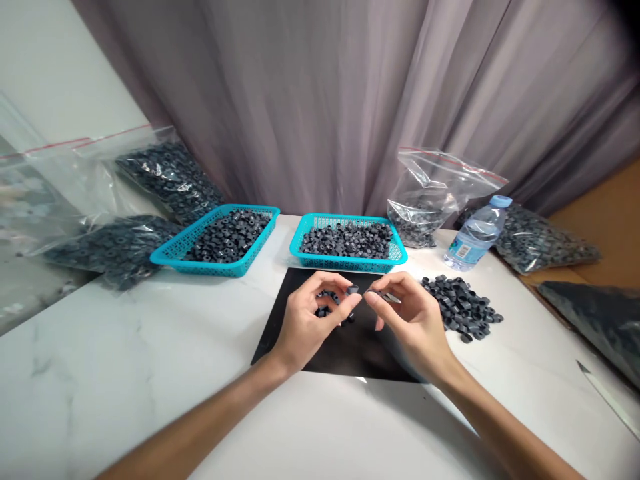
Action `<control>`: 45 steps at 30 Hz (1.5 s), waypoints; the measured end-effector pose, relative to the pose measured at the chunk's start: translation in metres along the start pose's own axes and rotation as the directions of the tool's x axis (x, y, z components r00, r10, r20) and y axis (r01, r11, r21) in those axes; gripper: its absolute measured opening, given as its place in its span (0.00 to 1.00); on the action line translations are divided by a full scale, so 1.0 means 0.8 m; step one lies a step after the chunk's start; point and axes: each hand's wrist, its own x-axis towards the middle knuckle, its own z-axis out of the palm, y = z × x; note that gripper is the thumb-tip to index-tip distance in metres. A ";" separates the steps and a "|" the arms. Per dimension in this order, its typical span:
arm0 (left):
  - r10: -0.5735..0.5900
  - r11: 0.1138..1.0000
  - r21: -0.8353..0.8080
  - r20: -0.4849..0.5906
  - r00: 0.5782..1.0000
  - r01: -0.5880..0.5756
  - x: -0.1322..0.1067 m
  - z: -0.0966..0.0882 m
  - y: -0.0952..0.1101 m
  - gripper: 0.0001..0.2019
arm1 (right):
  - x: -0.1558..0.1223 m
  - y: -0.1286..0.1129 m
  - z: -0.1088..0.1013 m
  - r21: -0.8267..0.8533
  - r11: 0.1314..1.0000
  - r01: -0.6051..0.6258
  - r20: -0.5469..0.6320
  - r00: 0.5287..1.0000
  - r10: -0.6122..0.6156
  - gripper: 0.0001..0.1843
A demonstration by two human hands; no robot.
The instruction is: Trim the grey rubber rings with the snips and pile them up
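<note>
My left hand [313, 320] is closed over a black mat [345, 350], pinching one small dark ring-shaped part [353, 290] between thumb and fingertips, with a few more of these parts [324, 308] cupped in the palm. My right hand [413, 317] is closed just to the right of it, pinching a thin metal tool [387, 295] whose tip points toward the held ring. The two hands nearly touch above the mat.
Two teal baskets [173, 257] [305, 230] full of dark rings stand behind the mat. A loose pile of rings [463, 305] lies to the right, near a water bottle [475, 235]. Plastic bags of rings [170, 175] [425, 200] sit left and right. Another blade [607, 399] lies at far right.
</note>
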 end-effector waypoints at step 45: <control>0.023 0.995 -0.098 0.061 0.998 -0.017 0.001 0.006 -0.003 0.09 | 0.005 0.018 -0.021 -0.780 0.597 0.188 0.340 0.928 0.152 0.04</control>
